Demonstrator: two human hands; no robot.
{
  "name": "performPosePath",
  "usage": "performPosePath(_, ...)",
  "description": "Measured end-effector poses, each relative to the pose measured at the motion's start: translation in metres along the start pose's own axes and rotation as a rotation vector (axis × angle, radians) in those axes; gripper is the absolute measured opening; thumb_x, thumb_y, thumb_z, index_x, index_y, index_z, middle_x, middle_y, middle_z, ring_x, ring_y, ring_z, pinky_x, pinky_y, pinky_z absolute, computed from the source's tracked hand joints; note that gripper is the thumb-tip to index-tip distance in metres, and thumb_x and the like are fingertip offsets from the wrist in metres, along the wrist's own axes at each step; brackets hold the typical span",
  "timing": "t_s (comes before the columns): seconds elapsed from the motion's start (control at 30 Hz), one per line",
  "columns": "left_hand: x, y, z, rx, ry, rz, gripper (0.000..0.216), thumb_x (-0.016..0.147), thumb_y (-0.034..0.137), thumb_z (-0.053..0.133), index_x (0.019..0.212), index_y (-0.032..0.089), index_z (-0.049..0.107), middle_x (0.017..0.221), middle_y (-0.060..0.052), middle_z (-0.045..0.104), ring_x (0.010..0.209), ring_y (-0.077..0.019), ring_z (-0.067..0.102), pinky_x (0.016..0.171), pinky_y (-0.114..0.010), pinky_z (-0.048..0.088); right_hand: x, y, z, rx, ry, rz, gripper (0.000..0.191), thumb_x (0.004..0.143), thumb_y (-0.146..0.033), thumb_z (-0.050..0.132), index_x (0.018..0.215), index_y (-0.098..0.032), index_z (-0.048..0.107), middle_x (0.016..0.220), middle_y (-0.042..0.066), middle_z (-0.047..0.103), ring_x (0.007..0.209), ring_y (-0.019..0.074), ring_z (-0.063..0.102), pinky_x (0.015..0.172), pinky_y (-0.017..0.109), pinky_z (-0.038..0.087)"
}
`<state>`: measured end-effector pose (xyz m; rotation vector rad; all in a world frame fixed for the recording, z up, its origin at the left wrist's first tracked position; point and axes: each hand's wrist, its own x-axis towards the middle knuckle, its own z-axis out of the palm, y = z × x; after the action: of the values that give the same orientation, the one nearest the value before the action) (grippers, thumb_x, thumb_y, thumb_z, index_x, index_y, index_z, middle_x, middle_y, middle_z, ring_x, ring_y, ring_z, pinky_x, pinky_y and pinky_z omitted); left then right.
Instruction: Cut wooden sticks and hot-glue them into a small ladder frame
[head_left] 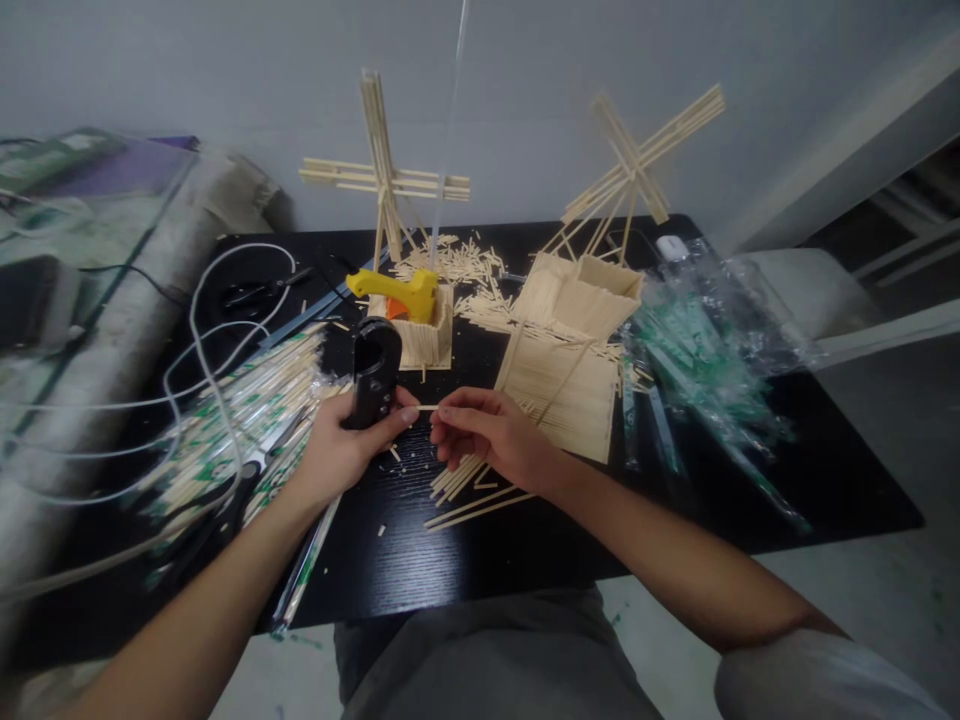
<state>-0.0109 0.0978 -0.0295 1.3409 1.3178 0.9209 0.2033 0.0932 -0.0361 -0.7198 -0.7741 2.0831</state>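
On the left, a white cable point(193, 310) loops over the black table point(427, 570), and wrapped sticks point(285, 375) lie in a pile with scissors point(241, 490) on top. Just right of them, the left hand point(360, 435) is closed around a black tool point(377, 365), its curved head pointing to the far side. Beyond it, a yellow glue gun point(401, 293) rests on a small stick box point(427, 345), and a cross of sticks point(382, 185) stands behind.

Near the middle of the table, a thin stick point(428, 407) spans the gap between the two hands, its left end at the left fingertips. The right hand point(487, 430) pinches its other end between thumb and fingers, the remaining fingers curled. Loose sticks point(480, 509) lie below that hand, on the near side; cut scraps point(450, 262) are heaped at the far side.

Further right are a flat stick panel point(577, 425), a larger box point(611, 290) at its far edge, another cross point(634, 165) behind that, and crumpled clear wrappers point(697, 350).
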Motion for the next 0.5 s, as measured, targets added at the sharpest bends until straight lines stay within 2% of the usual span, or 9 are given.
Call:
performPosePath(0.27, 0.0012, 0.0009, 0.0018, 0.023, -0.014, 0.026, 0.034, 0.078, 0.048, 0.086, 0.087, 0.017, 0.077, 0.07, 0.001, 0.063, 0.059, -0.0093, 0.05, 0.053, -0.022, 0.038, 0.0, 0.0025, -0.0019, -0.005, 0.003, 0.003, 0.021, 0.078, -0.03, 0.086, 0.087, -0.015, 0.074, 0.077, 0.001, 0.076, 0.065, 0.0129, 0.071, 0.06, 0.024, 0.06)
performPosePath(0.5, 0.0007, 0.0015, 0.0005, 0.048, -0.001, 0.009, 0.037, 0.076, 0.05, 0.087, 0.087, 0.016, 0.077, 0.068, 0.001, 0.062, 0.056, -0.0101, 0.05, 0.053, -0.023, 0.039, -0.0002, 0.0008, -0.0006, -0.014, 0.022, -0.005, 0.024, 0.08, -0.037, 0.085, 0.082, -0.016, 0.076, 0.075, 0.001, 0.076, 0.062, 0.0126, 0.071, 0.057, 0.023, 0.06)
